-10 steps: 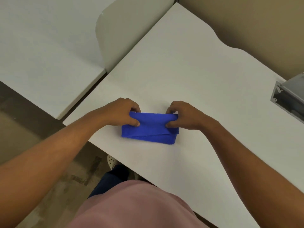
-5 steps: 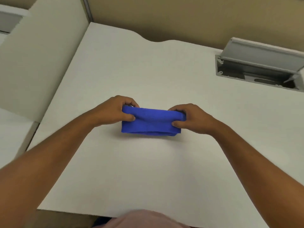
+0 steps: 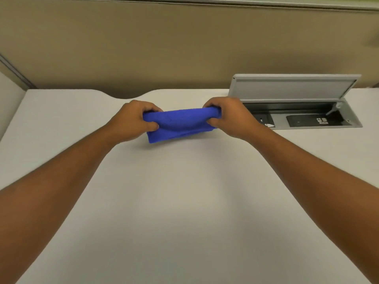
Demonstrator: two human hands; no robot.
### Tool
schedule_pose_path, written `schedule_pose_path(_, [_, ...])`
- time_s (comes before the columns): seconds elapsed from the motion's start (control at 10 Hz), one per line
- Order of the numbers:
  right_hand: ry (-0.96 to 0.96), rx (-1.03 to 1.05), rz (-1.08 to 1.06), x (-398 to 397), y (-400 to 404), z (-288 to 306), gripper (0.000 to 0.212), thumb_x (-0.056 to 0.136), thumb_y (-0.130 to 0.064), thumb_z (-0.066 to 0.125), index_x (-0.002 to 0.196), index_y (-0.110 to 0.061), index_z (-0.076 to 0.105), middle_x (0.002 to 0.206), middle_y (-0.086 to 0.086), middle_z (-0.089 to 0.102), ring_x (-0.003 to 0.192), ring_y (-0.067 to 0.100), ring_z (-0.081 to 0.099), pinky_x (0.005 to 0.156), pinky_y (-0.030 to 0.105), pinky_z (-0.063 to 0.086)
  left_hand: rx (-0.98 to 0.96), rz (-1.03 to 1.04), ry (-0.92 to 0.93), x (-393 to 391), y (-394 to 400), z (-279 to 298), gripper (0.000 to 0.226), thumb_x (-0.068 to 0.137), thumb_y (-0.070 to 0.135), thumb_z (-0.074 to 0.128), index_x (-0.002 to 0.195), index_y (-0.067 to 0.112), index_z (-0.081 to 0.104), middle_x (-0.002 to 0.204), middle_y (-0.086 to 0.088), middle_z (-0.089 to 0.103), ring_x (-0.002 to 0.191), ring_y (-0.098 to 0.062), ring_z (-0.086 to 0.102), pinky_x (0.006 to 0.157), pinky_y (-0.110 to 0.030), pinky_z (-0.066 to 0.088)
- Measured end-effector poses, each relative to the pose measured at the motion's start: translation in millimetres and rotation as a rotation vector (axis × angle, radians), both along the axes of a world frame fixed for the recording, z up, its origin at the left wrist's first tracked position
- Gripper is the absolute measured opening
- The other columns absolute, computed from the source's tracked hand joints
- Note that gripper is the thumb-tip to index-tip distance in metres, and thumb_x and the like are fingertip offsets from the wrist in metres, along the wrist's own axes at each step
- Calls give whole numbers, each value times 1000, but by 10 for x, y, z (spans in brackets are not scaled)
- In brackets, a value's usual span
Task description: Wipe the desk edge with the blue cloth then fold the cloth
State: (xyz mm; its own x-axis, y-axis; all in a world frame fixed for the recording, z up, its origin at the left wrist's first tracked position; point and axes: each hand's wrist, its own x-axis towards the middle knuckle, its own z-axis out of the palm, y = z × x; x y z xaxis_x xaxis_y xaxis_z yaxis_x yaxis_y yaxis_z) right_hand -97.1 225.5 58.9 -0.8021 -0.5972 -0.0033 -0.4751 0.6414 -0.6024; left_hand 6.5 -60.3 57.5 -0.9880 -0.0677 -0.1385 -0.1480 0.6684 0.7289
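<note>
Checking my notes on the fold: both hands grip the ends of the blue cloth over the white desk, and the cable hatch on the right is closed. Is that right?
Not quite. In the head view the hatch is open, its lid tipped up and the sockets inside showing. The rest holds: the left hand and right hand each grip an end of the blue cloth over the white desk.

Soft, even indoor light falls from above; the white table (image 3: 184,212) looks dull grey-cream without glare. A faint shadow lies under the cloth (image 3: 180,125). The whole picture is slightly soft, and wide-angle bending curves the edges.
</note>
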Motion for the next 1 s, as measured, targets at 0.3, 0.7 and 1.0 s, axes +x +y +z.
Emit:
schedule_pose_path(0.3, [318,210,-30,-505,-140,-620,37,89,-5,68,126,-9,72,131,9,72,120,35,60,106,42,48,-423,-86,140,-671,189,-578,53,89,-10,58,138,7,65,154,-12,57,146,-32,49,125,-42,30])
schedule_pose_path(0.7, [162,232,-127,-340,-251,-931,40,112,-27,49,148,-10,49,165,9,44,160,27,28,120,47,39,-517,-151,237,-683,206,-993,40,111,15,50,149,5,54,167,-15,40,159,-35,29,130,-46,18])
schedule_pose_path(1.0, [270,326,-111,-439,-330,-807,54,114,-37,42,161,-11,39,170,8,37,162,31,23,131,45,21,-697,-176,226,-718,155,-893,57,113,33,37,167,19,24,176,-5,20,164,-28,9,131,-53,11])
